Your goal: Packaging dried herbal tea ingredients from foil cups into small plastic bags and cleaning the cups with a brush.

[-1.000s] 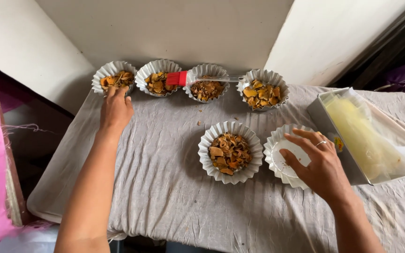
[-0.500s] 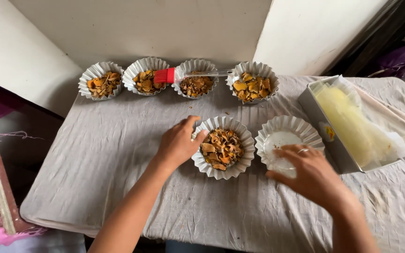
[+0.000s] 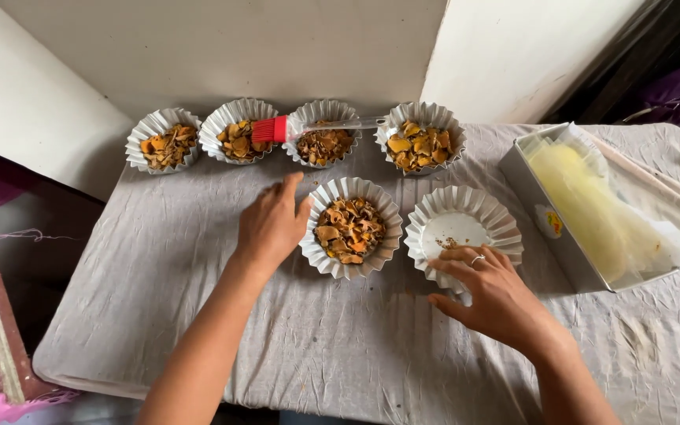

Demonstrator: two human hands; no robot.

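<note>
Left grip (image 3: 271,224) spread, touching filled fluted paper cup (image 3: 349,227); right grip (image 3: 488,293) spread on near-empty fluted paper cup (image 3: 463,234).

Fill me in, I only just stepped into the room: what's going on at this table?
A person leans over a cloth-covered table set with fluted foil cups. Their left hand rests against the side of a filled cup of orange-brown pieces, while the right hand touches the rim of a nearly empty cup. Four more filled cups line the back edge, with a red-tipped brush lying across them. A white box with clear wrap sits at the right.
</note>
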